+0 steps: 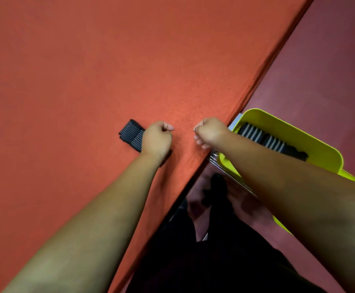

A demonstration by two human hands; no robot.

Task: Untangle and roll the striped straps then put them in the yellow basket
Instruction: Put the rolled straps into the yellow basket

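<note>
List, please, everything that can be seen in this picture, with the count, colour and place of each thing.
table: one, orange-red, fills the left and top
floor: dark red, right of the table edge
yellow basket: one, beside the table edge, at the right
rolled straps: at least two, black with grey stripes, inside the basket
strap on the table: one, black and grey, partly hidden under the left wrist
metal bars: silver, count unclear, under the basket
trousers: dark, bottom middle
left hand: fist, over the strap; grip unclear
right hand: fist, nothing visible in it, at the table edge
</note>
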